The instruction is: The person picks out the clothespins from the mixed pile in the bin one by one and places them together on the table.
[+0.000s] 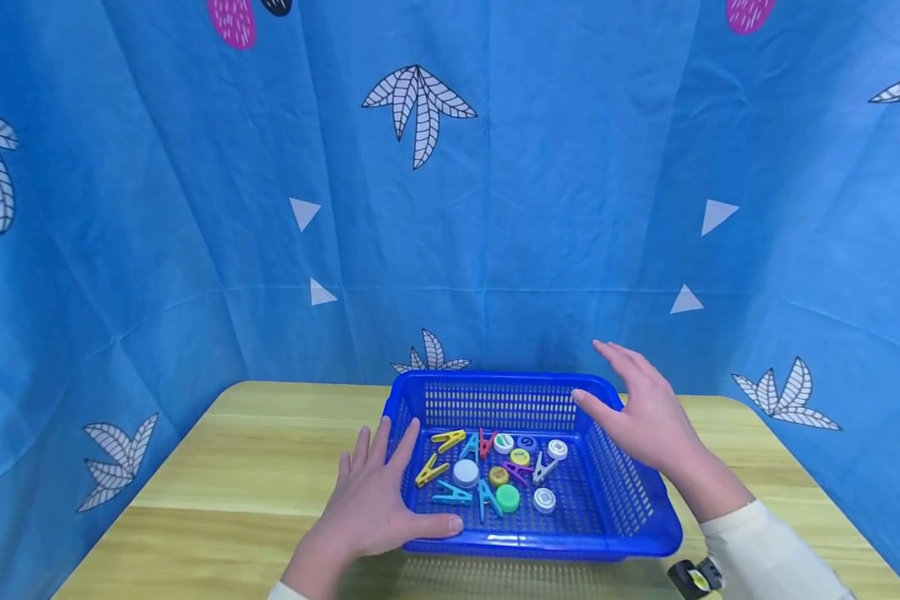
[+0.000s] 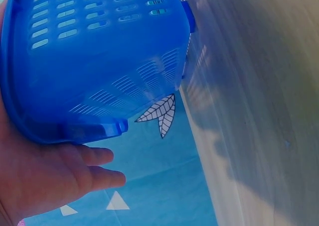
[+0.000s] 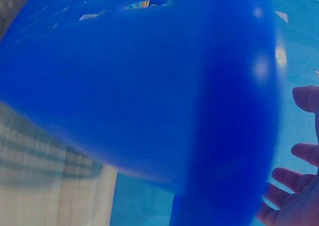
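A blue plastic basket (image 1: 525, 542) with slotted walls stands on the wooden table. Inside lie several clothes pegs, among them a yellow peg (image 1: 431, 472) and a purple peg (image 1: 517, 472), mixed with bottle caps such as a large white cap (image 1: 466, 473) and a green cap (image 1: 507, 498). My left hand (image 1: 371, 508) rests at the basket's left rim, fingers spread and straight, thumb over the front corner. In the left wrist view its fingers reach past the rim. Over the right rim my right hand (image 1: 648, 421) hovers, thumb and fingers apart, holding nothing.
The yellowish wooden table (image 1: 217, 483) extends to both sides of the basket. A blue patterned curtain (image 1: 555, 208) hangs behind it and along both sides. A black strap device (image 1: 694, 578) sits at the right wrist, by a white sleeve (image 1: 765, 550).
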`<move>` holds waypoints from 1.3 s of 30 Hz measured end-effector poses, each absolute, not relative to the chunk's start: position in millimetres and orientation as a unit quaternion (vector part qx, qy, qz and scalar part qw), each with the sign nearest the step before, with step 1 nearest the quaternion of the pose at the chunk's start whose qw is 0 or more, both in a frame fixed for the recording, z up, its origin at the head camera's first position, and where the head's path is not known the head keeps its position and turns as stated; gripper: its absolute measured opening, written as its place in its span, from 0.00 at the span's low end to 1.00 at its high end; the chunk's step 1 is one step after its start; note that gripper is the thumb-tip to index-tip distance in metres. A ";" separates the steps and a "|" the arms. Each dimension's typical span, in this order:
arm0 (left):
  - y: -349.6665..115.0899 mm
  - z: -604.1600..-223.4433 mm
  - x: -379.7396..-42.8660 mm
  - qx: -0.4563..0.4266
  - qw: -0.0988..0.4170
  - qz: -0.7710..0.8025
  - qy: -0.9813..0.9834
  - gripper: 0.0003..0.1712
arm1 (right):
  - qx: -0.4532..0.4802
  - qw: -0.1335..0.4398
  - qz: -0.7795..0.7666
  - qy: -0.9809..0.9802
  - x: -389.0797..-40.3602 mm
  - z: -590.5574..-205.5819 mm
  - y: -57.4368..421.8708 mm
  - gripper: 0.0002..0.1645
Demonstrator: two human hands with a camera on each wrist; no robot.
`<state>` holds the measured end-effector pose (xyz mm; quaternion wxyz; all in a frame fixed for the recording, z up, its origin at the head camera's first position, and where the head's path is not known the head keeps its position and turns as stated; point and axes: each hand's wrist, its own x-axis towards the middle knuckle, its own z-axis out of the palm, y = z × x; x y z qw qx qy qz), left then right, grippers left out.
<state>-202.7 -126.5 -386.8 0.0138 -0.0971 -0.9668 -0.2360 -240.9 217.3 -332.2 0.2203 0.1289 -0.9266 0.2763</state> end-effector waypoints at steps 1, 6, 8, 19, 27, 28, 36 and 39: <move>-126.5 -387.1 -203.1 -0.097 0.013 -0.236 -0.967 0.77 | 0.129 0.220 0.277 -0.926 -242.0 -332.4 216.6 0.46; -126.7 -387.8 -206.1 -0.096 0.014 -0.235 -0.967 0.77 | 0.133 0.229 0.283 -0.922 -248.4 -330.0 213.5 0.44; -126.8 -387.5 -207.2 -0.094 0.014 -0.234 -0.967 0.77 | 0.133 0.230 0.286 -0.921 -251.2 -327.5 212.8 0.44; -126.1 -385.1 -210.7 -0.089 0.009 -0.232 -0.969 0.77 | 0.134 0.217 0.293 -0.921 -265.2 -312.6 211.8 0.43; -129.0 -383.7 -214.1 -0.091 0.010 -0.232 -0.968 0.77 | 0.144 0.211 0.319 -0.913 -276.2 -299.8 207.6 0.39; -129.3 -383.4 -214.2 -0.090 0.011 -0.231 -0.969 0.77 | 0.146 0.207 0.324 -0.911 -277.9 -299.2 206.8 0.39; -128.3 -382.7 -213.3 -0.091 0.012 -0.230 -0.969 0.77 | 0.130 0.139 0.392 -0.900 -290.4 -308.9 200.2 0.36; -128.1 -383.3 -213.1 -0.089 0.010 -0.232 -0.969 0.77 | 0.127 0.120 0.413 -0.894 -294.7 -314.1 199.4 0.34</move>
